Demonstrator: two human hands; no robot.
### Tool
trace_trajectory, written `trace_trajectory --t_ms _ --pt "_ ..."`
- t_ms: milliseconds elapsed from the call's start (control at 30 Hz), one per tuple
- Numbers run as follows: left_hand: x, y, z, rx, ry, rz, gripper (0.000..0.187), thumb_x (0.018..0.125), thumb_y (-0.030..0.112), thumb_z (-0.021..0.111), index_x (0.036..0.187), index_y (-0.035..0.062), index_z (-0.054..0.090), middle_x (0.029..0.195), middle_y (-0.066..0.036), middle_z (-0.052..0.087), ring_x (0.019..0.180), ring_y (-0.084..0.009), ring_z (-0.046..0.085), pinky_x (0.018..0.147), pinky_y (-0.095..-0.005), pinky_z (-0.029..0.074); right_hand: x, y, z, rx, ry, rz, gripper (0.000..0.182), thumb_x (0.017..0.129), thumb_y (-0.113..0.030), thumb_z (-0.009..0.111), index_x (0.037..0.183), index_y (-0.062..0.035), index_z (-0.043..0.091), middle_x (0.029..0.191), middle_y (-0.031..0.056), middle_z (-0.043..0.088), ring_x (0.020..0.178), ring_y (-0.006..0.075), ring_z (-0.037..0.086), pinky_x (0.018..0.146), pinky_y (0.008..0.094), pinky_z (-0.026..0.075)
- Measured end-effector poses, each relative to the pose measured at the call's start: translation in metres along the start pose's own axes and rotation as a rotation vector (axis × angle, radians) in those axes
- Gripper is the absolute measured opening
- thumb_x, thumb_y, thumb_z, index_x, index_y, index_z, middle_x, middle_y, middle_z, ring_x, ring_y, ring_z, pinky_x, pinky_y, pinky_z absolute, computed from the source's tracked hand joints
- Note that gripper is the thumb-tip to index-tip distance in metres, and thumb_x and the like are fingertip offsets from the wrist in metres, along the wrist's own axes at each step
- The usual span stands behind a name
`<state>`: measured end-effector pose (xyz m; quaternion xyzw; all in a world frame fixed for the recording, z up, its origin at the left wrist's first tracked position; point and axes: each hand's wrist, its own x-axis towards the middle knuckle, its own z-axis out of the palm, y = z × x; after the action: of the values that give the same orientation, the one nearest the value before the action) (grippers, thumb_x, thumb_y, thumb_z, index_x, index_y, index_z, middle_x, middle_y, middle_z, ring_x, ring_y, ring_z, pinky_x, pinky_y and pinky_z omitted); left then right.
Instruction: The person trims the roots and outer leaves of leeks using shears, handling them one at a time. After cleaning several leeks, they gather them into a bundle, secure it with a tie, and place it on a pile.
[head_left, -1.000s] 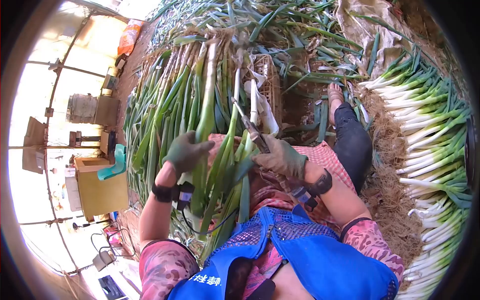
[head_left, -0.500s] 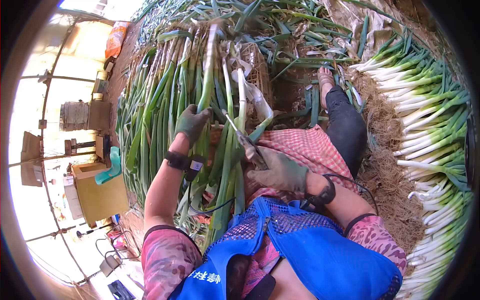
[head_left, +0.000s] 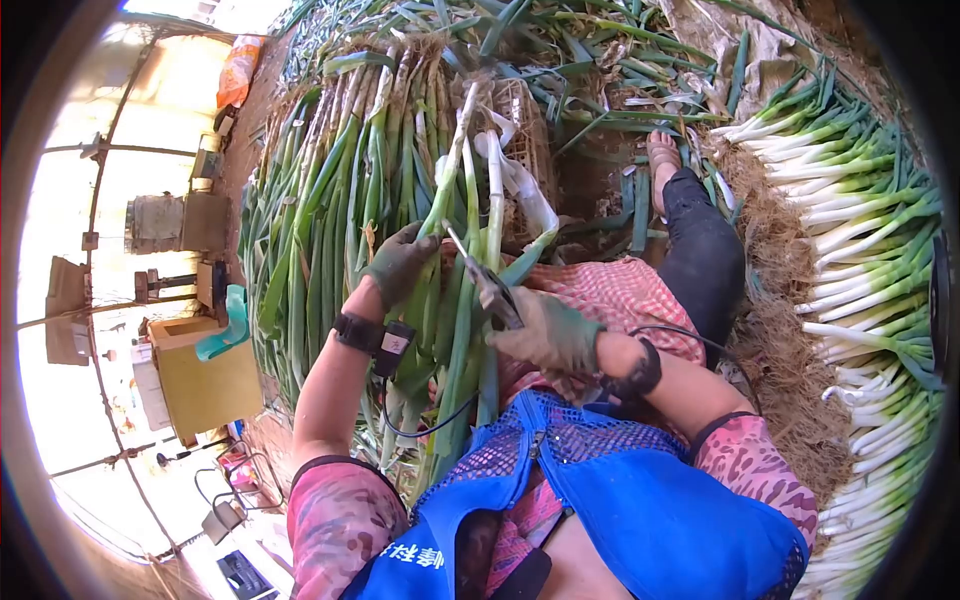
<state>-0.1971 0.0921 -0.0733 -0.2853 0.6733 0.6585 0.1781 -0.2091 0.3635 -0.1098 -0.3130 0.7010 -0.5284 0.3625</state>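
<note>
My gloved left hand is closed around a green onion, whose root end points up and leans to the right. In my gloved right hand is a grey air blow gun. Its thin metal nozzle points up and left, its tip close beside the held stalk. Two more onion stalks, one of them white-shanked, lie just right of the held one. A thick heap of untrimmed green onions spreads to the left, roots toward the top.
Cleaned white green onions form a long row on the right, with matted roots along its near side. A crate stands beyond my hands. Loose leaves cover the ground at the top. A yellow box stands at the left.
The held green onion has tilted, its root end now further right and lower. My left hand has shifted slightly down and right; the blow gun stays close by it.
</note>
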Motion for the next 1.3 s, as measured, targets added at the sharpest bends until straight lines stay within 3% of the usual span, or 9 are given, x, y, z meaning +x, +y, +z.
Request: trace_trajectory --t_ms 133,233,333,467,633,767,967,1067,1300 --pt "0.000 0.006 0.005 -0.036 0.001 -0.035 0.047 0.096 0.016 0.057 0.139 0.0019 0.046 0.107 -0.007 0.067 0.087 -0.0151 0.066 0.073 -0.0330 0.057 0.001 0.000 -0.006 0.096 -0.005 0.131 0.052 0.082 -0.036 0.068 0.112 0.0043 0.054 0.090 0.0174 0.063 0.082 0.0241 0.063 0.073 0.0364 0.051" --pt "0.003 0.001 0.002 -0.057 0.016 -0.042 0.049 0.096 0.016 0.058 0.141 0.0020 0.044 0.107 -0.007 0.068 0.086 -0.0151 0.066 0.073 -0.0329 0.057 0.027 -0.015 -0.024 0.046 0.055 0.130 0.050 0.083 -0.037 0.069 0.104 0.0066 0.055 0.083 0.0152 0.065 0.077 0.0204 0.064 0.068 0.0341 0.051" --pt "0.007 -0.005 -0.002 -0.045 0.036 -0.031 0.050 0.096 0.016 0.059 0.140 0.0010 0.043 0.108 -0.008 0.069 0.087 -0.0150 0.066 0.074 -0.0330 0.057 0.070 -0.005 -0.035 0.243 -0.098 0.315 0.050 0.082 -0.039 0.069 0.096 0.0071 0.056 0.074 0.0120 0.064 0.069 0.0176 0.064 0.062 0.0319 0.051" --pt "0.009 -0.006 -0.002 0.008 0.011 -0.001 0.045 0.097 0.014 0.058 0.136 -0.0029 0.044 0.117 -0.013 0.067 0.099 -0.0205 0.067 0.082 -0.0346 0.057 0.084 0.008 -0.032 0.175 0.003 0.226 0.049 0.081 -0.039 0.070 0.095 0.0059 0.056 0.071 0.0110 0.064 0.066 0.0174 0.064 0.059 0.0312 0.050" --pt "-0.004 0.011 0.011 0.072 0.035 -0.024 0.044 0.097 0.013 0.057 0.138 0.0009 0.046 0.109 -0.009 0.067 0.087 -0.0167 0.067 0.078 -0.0319 0.057 0.014 -0.016 -0.014 0.086 -0.025 0.132 0.052 0.082 -0.038 0.070 0.103 0.0067 0.055 0.075 0.0129 0.065 0.068 0.0202 0.064 0.064 0.0338 0.051" --pt "0.004 0.000 0.004 0.029 -0.011 -0.002 0.048 0.096 0.016 0.061 0.138 -0.0015 0.045 0.111 -0.009 0.067 0.092 -0.0149 0.066 0.080 -0.0307 0.056 0.030 -0.022 -0.027 0.152 -0.021 0.143 0.055 0.081 -0.039 0.070 0.105 0.0081 0.055 0.079 0.0154 0.066 0.074 0.0246 0.065 0.068 0.0361 0.052" --pt "-0.002 0.009 0.013 0.128 0.042 -0.004 0.045 0.096 0.018 0.060 0.134 -0.0020 0.048 0.110 -0.008 0.069 0.096 -0.0139 0.066 0.083 -0.0292 0.054 0.100 0.007 -0.037 0.274 -0.054 0.296 0.045 0.082 -0.038 0.070 0.094 0.0044 0.060 0.075 0.0106 0.063 0.065 0.0151 0.061 0.058 0.0319 0.050" --pt "0.003 -0.002 0.005 0.073 0.031 0.012 0.044 0.097 0.017 0.059 0.135 -0.0019 0.049 0.108 -0.007 0.070 0.095 -0.0133 0.065 0.083 -0.0296 0.053 0.075 0.005 -0.032 0.275 -0.079 0.201 0.042 0.083 -0.036 0.070 0.095 0.0030 0.060 0.074 0.0058 0.061 0.061 0.0116 0.058 0.054 0.0294 0.048" --pt "0.008 -0.006 0.004 0.107 0.042 0.028 0.041 0.097 0.014 0.058 0.134 -0.0016 0.049 0.109 -0.010 0.069 0.088 -0.0164 0.067 0.080 -0.0322 0.056 0.027 -0.014 -0.021 0.419 -0.075 0.178 0.036 0.089 -0.027 0.069 0.110 -0.0005 0.058 0.076 0.0018 0.059 0.066 0.0099 0.058 0.058 0.0265 0.048"
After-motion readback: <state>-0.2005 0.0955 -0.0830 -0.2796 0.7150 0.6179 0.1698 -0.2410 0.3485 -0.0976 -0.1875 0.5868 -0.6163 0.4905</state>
